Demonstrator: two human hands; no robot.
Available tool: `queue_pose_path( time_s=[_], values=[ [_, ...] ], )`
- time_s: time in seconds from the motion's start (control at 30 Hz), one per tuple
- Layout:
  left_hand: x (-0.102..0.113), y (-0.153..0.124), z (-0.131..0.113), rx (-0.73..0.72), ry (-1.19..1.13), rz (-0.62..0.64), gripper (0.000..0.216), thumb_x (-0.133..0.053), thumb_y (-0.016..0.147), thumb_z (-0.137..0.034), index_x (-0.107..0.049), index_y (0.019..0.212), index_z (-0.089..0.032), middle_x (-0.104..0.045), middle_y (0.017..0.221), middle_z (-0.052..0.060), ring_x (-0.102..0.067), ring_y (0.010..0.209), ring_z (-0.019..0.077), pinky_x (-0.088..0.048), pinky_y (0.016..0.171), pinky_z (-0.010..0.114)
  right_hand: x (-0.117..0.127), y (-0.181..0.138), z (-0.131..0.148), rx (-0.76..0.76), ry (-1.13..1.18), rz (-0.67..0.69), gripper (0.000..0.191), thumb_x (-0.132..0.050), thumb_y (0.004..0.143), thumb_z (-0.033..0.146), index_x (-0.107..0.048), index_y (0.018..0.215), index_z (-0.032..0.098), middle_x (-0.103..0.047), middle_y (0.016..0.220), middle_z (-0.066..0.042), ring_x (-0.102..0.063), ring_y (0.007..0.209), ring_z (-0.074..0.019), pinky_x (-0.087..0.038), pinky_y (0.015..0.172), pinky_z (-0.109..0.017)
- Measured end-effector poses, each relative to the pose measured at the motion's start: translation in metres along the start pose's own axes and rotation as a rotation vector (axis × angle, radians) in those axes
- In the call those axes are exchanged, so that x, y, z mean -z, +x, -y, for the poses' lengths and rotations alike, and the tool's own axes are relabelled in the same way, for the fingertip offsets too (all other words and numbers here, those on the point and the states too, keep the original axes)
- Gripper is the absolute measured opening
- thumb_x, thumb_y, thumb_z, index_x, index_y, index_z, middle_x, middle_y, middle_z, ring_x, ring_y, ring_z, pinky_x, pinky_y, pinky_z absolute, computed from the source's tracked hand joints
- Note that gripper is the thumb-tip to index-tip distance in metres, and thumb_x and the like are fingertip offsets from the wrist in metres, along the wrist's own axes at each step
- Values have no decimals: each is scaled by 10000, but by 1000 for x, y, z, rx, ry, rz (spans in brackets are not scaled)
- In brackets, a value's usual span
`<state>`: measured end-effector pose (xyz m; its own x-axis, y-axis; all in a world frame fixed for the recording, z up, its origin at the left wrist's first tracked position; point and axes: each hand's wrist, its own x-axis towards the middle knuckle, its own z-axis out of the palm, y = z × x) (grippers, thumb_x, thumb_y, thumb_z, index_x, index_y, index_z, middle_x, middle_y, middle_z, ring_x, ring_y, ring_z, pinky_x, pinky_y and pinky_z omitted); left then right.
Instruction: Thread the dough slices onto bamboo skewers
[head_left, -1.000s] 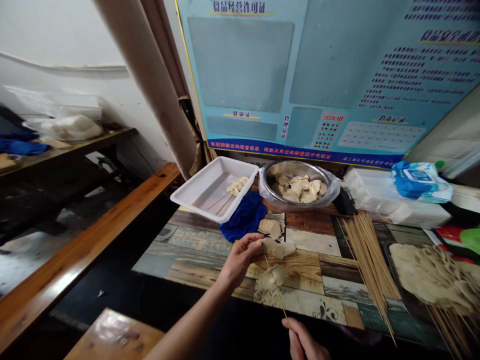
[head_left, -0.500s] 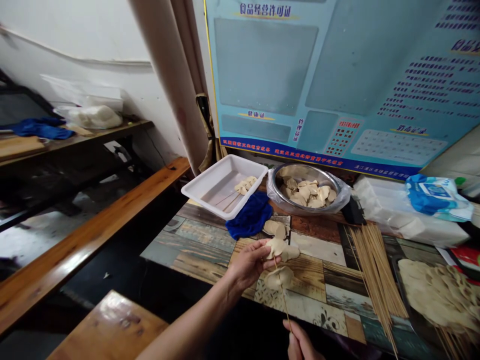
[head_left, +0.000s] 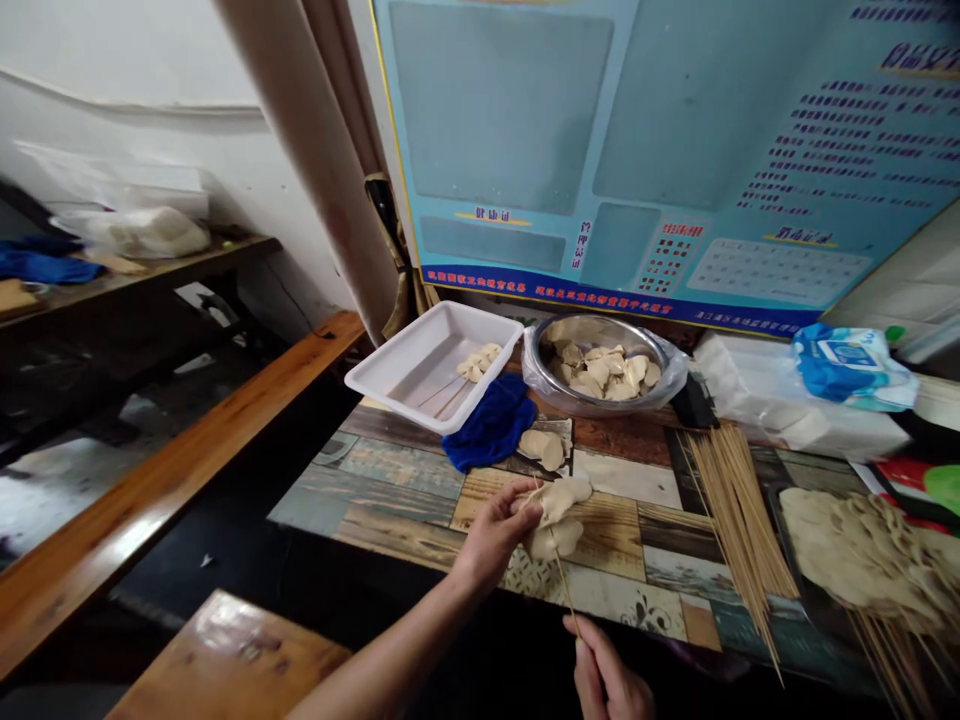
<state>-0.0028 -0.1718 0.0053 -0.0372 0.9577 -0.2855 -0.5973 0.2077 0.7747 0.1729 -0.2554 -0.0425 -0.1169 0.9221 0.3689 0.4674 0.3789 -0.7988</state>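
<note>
One thin skewer (head_left: 564, 585) runs through pale, floppy slices (head_left: 556, 508) held above the near part of a wood-patterned table (head_left: 390, 500). The left hand (head_left: 491, 535) has its grip closed on the slices near the skewer's upper end, thumb and fingers pinching their left edge. The right hand (head_left: 606, 668), lower and nearer the wearer, has its grip closed around the skewer's lower end. Beyond the hands, more rounds (head_left: 546, 450) lie just beside a crumpled blue cloth (head_left: 491, 425), which touches a white tray (head_left: 394, 378) containing a few skewered pieces (head_left: 480, 362). Next to the tray, a plastic-wrapped metal bowl (head_left: 541, 372) holds a pile of similar slices. At right, a bundle of bare skewers (head_left: 742, 530) lies near a dark tray heaped with layered slices (head_left: 862, 555), sticks jutting from its near side. A blue poster (head_left: 502, 110) stands behind the table.
</note>
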Motion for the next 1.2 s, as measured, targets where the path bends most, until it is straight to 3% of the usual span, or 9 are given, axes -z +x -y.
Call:
queue_pose_path(
  time_s=[0.17, 0.3, 0.4, 0.53, 0.73, 0.9, 1.07, 1.2],
  values=[
    [6, 2, 5, 37, 138, 0, 417, -740, 645, -405, -618, 962, -163, -652, 828, 35, -581, 684, 139, -419, 624, 230, 6, -1, -1, -19, 33, 24, 363, -400, 943, 434, -685, 1007, 219, -760, 879, -46, -728, 801, -163, -572, 727, -174],
    [16, 20, 3, -240, 607, -41, 290, -661, 731, -381, -642, 958, -202, -628, 955, 66, -583, 848, 192, -432, 732, 277, 18, -6, -12, -50, -35, -23, 363, -413, 934, 451, -692, 984, 226, -761, 873, -36, -729, 792, -160, -575, 710, -165],
    [17, 35, 12, -460, 1001, 32, 154, -604, 775, -335, -665, 837, -208, -591, 877, 69, -548, 831, 201, -420, 759, 303, 30, -11, -21, -87, -86, -57, 375, -417, 926, 470, -694, 971, 221, -761, 876, -39, -728, 796, -166, -576, 724, -177],
    [11, 51, 26, -599, 1331, 140, 235, -647, 735, -289, -650, 956, -212, -571, 955, 83, -512, 888, 228, -418, 797, 347, 39, -15, -27, -105, -114, -84, 385, -404, 929, 469, -693, 973, 219, -761, 875, -38, -728, 796, -164, -573, 731, -180],
    [4, 75, 16, -687, 1396, 140, 216, -479, 846, -193, -648, 981, -192, -590, 984, 104, -516, 907, 218, -392, 842, 367, 48, -13, -28, -105, -145, -86, 390, -400, 933, 471, -684, 983, 208, -761, 880, -47, -727, 802, -161, -571, 733, -178],
    [-11, 92, 22, -663, 1517, 184, 115, -535, 770, -147, -644, 802, -162, -572, 905, 115, -499, 908, 244, -380, 838, 396, 54, -7, -24, -60, -145, -73, 392, -396, 933, 464, -696, 979, 216, -763, 877, -38, -730, 788, -157, -579, 716, -173],
    [-19, 83, 6, -576, 1248, 218, 52, -543, 772, -204, -593, 771, -189, -596, 773, 39, -532, 729, 173, -408, 696, 286, 53, -11, -25, -106, -175, -105, 399, -382, 936, 469, -685, 988, 216, -759, 896, -41, -726, 809, -168, -576, 727, -189],
    [-11, 73, -9, -403, 1044, 133, 116, -551, 789, -247, -620, 869, -199, -637, 709, 12, -567, 645, 151, -404, 621, 244, 48, -11, -26, -65, -115, -87, 359, -411, 935, 444, -681, 1005, 218, -757, 910, -37, -723, 827, -161, -570, 742, -179]
  ],
)
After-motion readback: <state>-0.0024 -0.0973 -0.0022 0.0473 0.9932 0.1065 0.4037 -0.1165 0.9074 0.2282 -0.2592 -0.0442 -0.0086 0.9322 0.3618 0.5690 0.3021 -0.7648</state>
